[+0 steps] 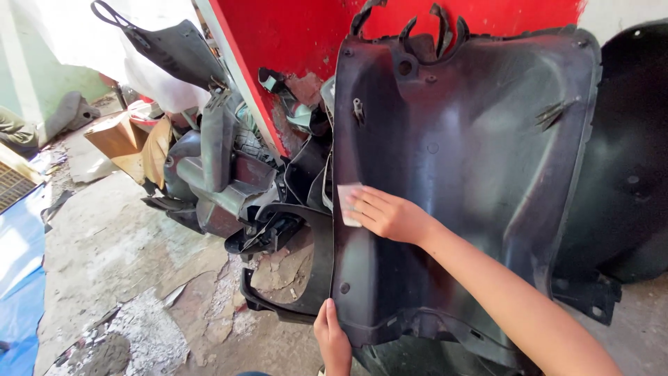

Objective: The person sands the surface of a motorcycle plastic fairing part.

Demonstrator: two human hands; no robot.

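Black moulded plastic forms the large scooter body panel (473, 174), which stands upright with its inner face toward the camera and its top edge leaning against the red wall (417, 28). This leaning posture appears to expose the whole inner surface for work while the floor carries the weight.

The left hand (332, 341) is closed on the panel's lower left corner, thumb on the inner face and fingers wrapped behind the edge; judged from the grip, it steadies the panel against sliding or tipping. The right hand (386, 214) lies flat on the panel's left-centre area, fingers extended and together, pressing a small pale sheet (348, 202), possibly abrasive paper or cloth, against the plastic. It presses the sheet rather than clamping it. The two hands are well apart, the left one directly below the right along the panel's left margin.

Left of the panel, a pile of dark scooter parts (223, 181) rests on the cracked concrete floor (125, 257), some pieces touching the panel's left edge. A second black panel (633, 139) stands just right of the main panel, partly behind it. Well left of the panel, a blue tarpaulin (17, 278) lies at the floor's edge.
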